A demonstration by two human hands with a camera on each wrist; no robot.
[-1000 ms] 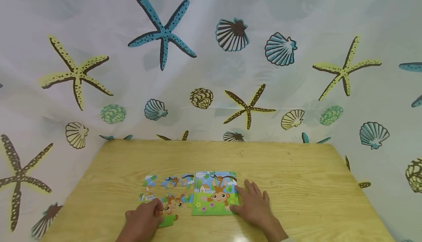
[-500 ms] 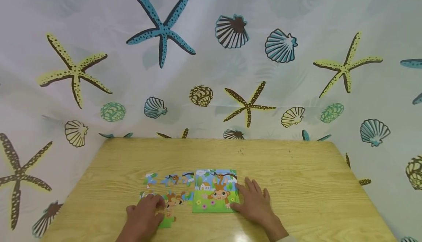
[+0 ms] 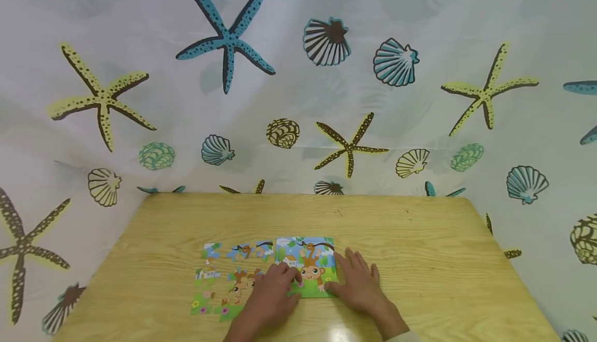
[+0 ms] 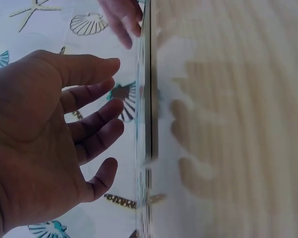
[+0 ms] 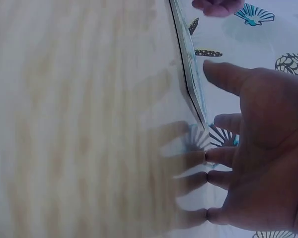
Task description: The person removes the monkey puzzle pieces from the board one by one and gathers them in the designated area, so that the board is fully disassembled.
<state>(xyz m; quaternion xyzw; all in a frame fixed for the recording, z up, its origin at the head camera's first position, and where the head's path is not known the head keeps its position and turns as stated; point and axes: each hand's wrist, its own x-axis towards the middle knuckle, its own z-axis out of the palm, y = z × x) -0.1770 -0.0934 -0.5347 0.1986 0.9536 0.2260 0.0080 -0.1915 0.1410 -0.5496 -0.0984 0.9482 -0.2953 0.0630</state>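
Head view: a person's two hands rest on a pale wooden surface (image 3: 396, 238) backed by a curtain (image 3: 298, 72) printed with starfish and shells. The left hand (image 3: 275, 293) lies with its fingers straight and spread, released and grasping nothing, the tips reaching onto the lower left part of the picture card (image 3: 305, 265), which shows a cartoon monkey under a branch and lies flat near the front middle of the surface. The right hand (image 3: 356, 282) lies flat just beside the card's right edge, fingers extended, relaxed and holding nothing, the thumb touching the card's lower right corner. Just left of the card, the jigsaw puzzle (image 3: 230, 277) of the same monkey scene lies flat, partly assembled, with gaps between several pieces; its right side meets the left hand. Left wrist view: the left hand (image 4: 49, 144) appears open-palmed, fingers slightly bent, close above the card's thin edge (image 4: 146, 99). Right wrist view: the right hand (image 5: 258, 158) shows spread fingertips pressed to the glossy surface (image 5: 79, 124) beside the card's edge (image 5: 188, 74).
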